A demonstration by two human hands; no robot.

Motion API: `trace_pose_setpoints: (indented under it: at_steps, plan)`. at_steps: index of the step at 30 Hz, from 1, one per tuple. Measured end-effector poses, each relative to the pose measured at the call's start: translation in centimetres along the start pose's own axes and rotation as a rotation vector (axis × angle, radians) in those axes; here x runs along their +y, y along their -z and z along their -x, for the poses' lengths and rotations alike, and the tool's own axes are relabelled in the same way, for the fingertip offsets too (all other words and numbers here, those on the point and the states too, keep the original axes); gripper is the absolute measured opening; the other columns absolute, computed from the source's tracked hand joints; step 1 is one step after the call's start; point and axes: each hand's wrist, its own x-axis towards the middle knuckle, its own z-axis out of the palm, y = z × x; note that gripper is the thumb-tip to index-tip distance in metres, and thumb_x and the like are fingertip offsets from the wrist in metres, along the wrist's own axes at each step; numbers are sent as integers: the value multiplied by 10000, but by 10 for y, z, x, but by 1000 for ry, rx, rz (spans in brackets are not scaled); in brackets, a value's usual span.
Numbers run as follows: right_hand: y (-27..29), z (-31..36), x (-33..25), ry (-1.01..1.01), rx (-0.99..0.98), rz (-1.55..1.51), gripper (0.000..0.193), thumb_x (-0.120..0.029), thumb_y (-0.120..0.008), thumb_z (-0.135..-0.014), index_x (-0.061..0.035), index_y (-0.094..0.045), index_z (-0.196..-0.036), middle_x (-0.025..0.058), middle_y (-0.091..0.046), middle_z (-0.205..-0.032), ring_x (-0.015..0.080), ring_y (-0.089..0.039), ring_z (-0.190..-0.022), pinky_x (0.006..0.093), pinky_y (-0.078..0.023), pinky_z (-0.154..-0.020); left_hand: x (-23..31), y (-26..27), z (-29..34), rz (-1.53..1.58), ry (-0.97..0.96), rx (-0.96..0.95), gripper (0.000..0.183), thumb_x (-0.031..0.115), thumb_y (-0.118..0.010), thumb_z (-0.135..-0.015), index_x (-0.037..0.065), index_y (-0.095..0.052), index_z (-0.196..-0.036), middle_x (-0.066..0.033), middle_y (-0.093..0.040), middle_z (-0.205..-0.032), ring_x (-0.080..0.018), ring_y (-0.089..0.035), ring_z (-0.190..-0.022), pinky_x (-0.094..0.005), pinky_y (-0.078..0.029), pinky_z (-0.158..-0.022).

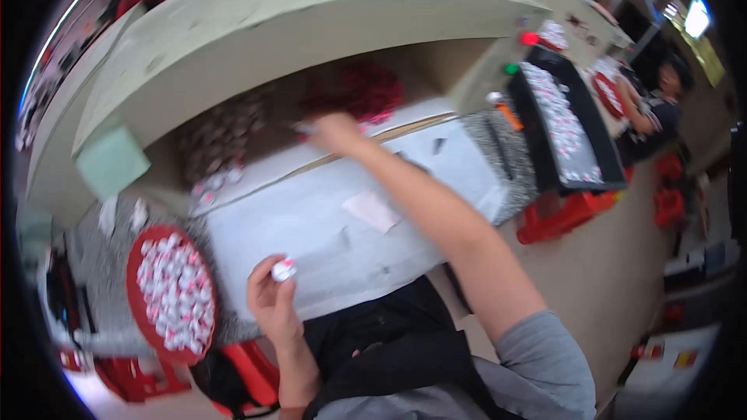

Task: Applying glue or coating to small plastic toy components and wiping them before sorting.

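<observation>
My left hand [274, 302] is closed, pinching a small round white piece with pinkish-red marks [284, 269] above the near left part of the white sheet [311, 225]. My right hand [336, 133] reaches forward to the opening under the shelf, in front of a pile of small red pieces [366, 91]. Motion smears its fingers; something whitish shows by the fingertips, too blurred to name. Left of that pile, in shadow, lies a heap of small pale pieces [226, 128], with a few white and pink ones at its near edge.
A red oval tray [134, 280] full of white and pink pieces stands at the left. On the right, a black bin [572, 179] holds more, beside an orange-handled tool [510, 116]. A pinkish paper [371, 210] lies on the sheet. Another person [650, 112] sits at the far right.
</observation>
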Motion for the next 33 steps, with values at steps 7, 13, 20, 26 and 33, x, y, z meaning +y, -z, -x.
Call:
trace_pose_setpoints:
  at_steps: [7, 13, 20, 26, 33]
  plan:
    - [17, 12, 5, 39, 211, -227, 188, -94, -580, -639, -49, -578, -821, 114, -582, -766, 278, -549, -740, 313, -418, -668, 4, 0, 0, 60, 64, 11, 308, -77, -549, -658, -25, -479, -953, -142, -484, -980, -191, -474, -913, -285, -365, -804]
    - [10, 13, -30, 44, -29, -136, 222, -118, -604, -634, -23, -582, -834, 153, -574, -748, 305, -545, -710, 334, -427, -646, 2, 4, -3, 66, 56, -14, 325, -66, -540, -660, -9, -468, -972, -128, -507, -963, -149, -492, -852, -248, -378, -754]
    - [21, 36, -30, 138, 16, -96, 205, -97, -581, -663, 0, -545, -840, 134, -562, -764, 251, -546, -705, 299, -423, -630, -4, 9, -3, 240, 205, 19, 322, -70, -538, -683, -20, -459, -992, -121, -503, -975, -162, -488, -897, -263, -377, -783]
    - [39, 114, -55, -44, -135, -689, 72, -2, -543, -680, 10, -542, -752, 40, -523, -722, 103, -513, -629, 218, -407, -567, -10, 8, -4, 351, 225, -33, 323, -47, -545, -697, -10, -447, -1003, -118, -506, -977, -155, -493, -897, -256, -395, -776]
    - [18, 172, -74, -197, -27, -1348, 98, 71, -539, -656, 28, -531, -744, 73, -519, -676, 128, -513, -587, 228, -417, -542, -11, -1, 2, 275, 241, -62, 325, -30, -542, -695, -3, -440, -1003, -148, -498, -983, -182, -502, -888, -327, -417, -777]
